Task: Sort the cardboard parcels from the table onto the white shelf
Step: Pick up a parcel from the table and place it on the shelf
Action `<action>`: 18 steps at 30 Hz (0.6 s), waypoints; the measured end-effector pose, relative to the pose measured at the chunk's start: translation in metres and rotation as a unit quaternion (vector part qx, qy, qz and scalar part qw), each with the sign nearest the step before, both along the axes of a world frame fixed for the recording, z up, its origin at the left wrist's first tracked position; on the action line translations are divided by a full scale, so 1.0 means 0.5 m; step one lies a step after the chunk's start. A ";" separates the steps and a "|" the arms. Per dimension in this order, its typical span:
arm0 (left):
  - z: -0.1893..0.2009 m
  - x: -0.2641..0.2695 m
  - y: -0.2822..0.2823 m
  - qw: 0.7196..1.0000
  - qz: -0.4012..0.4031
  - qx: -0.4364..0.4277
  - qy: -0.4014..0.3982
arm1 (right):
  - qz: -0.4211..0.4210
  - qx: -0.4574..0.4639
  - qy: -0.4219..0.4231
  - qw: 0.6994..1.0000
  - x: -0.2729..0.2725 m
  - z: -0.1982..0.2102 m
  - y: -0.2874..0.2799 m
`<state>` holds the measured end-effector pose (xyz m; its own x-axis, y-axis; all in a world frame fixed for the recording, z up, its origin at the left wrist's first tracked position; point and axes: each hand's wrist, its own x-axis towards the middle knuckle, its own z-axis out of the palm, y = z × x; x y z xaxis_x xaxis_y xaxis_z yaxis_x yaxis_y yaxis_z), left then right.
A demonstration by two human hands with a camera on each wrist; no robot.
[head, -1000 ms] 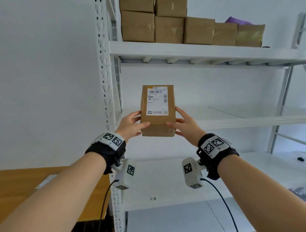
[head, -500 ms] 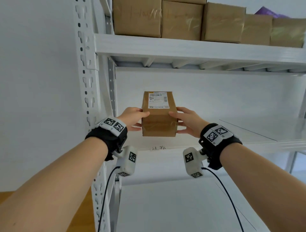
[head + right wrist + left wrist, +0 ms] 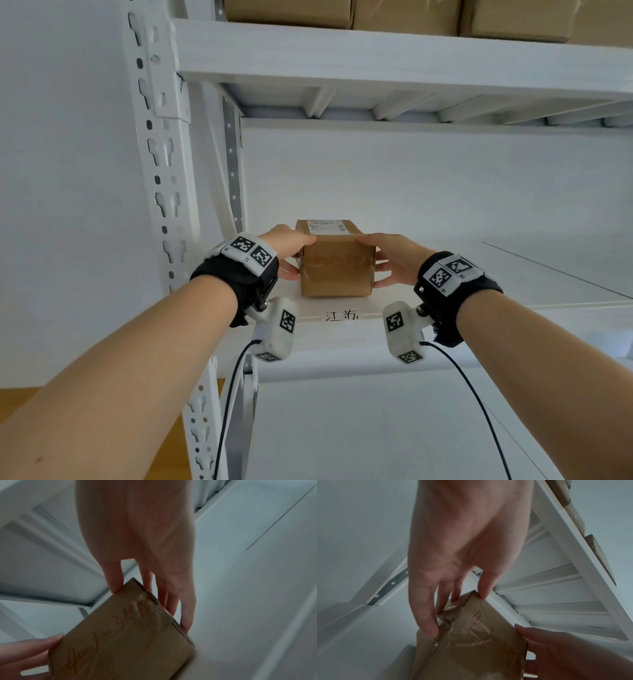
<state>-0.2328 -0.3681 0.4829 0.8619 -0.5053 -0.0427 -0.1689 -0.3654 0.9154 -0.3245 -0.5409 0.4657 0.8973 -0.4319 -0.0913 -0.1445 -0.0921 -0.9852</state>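
A brown cardboard parcel with a white label on top sits at the front left of the white shelf's middle board, above a handwritten mark on the edge. My left hand grips its left side and my right hand its right side, each with the thumb on the top edge. The left wrist view shows my left hand with fingers down the taped side of the parcel. The right wrist view shows my right hand likewise on the parcel, whose front bears orange handwriting.
Several cardboard parcels line the top board just overhead. The perforated white upright stands close to my left wrist. The middle board runs on bare to the right. A lower board and a wooden table corner lie below.
Both hands have carried the parcel forward and down from mid-air to the front of the middle board. The view has closed in on the shelf.
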 end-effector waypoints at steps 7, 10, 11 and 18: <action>-0.009 0.002 -0.003 1.000 0.014 0.001 -0.005 | 0.004 -0.011 -0.004 1.000 0.002 -0.009 -0.004; -0.015 -0.007 0.000 1.000 0.021 0.001 -0.004 | 0.002 -0.029 -0.004 1.000 -0.002 -0.006 0.004; -0.015 -0.011 0.002 1.000 0.027 0.003 -0.012 | -0.002 -0.036 -0.006 0.999 -0.006 -0.006 0.007; -0.022 -0.077 0.040 0.984 0.046 0.051 -0.163 | -0.061 -0.127 -0.031 0.989 -0.087 -0.026 0.033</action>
<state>-0.2714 -0.3483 0.4719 0.8798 -0.4322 0.1980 -0.4102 -0.4799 0.7755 -0.3680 -0.5242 0.4525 0.8373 -0.5395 0.0886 -0.1093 -0.3241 -0.9397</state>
